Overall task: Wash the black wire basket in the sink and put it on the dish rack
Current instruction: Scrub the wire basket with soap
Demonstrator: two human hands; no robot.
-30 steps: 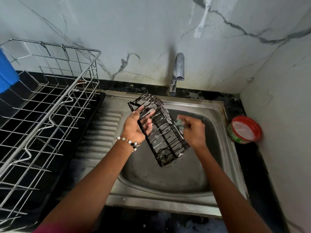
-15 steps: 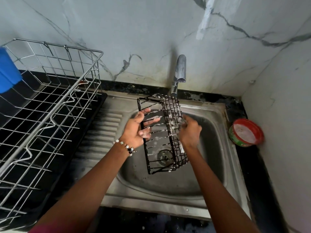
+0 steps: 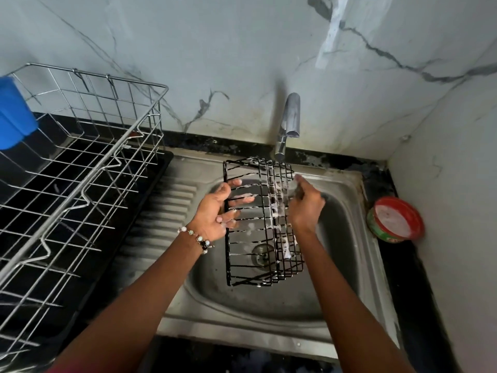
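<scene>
The black wire basket [image 3: 258,254] hangs over the steel sink [image 3: 347,238], held lengthwise with white suds on its wires. My left hand [image 3: 215,211] grips its left rim, fingers curled through the wires. At the basket's upper right side my right hand [image 3: 305,208] pinches a small scrubber [image 3: 295,184] against the wires. The silver wire dish rack [image 3: 88,168] stands on the counter to the left.
A tap [image 3: 289,125] juts from the marble wall just above the basket. On the black counter at the right stands a red-rimmed tub of dish soap [image 3: 394,219]. A blue container [image 3: 13,114] sits at the rack's far left. The sink drain [image 3: 262,254] shows through the basket.
The basket has turned from a diagonal tilt to nearly straight along the sink. My right hand has moved up along its right side with the scrubber, leaving more suds.
</scene>
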